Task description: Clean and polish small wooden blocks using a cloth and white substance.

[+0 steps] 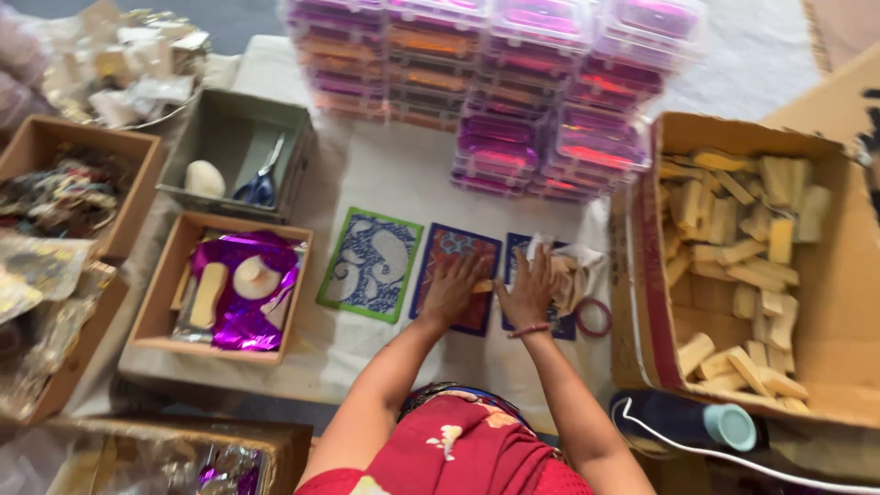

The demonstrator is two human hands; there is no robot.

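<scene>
While both palms are pressed flat, a small tan piece [483, 286] is pinched between the left hand [452, 291] and right hand [532, 291] — fingers spread, not clenched. Under the left hand a red-patterned card [456, 247] is covered; under the right, a blue card [516, 252] with crumpled plastic [570, 266]. A green-edged card [371, 264] is laid further left — a red ring [594, 317] just right, beside a box [642, 238] of tan sticks.
</scene>
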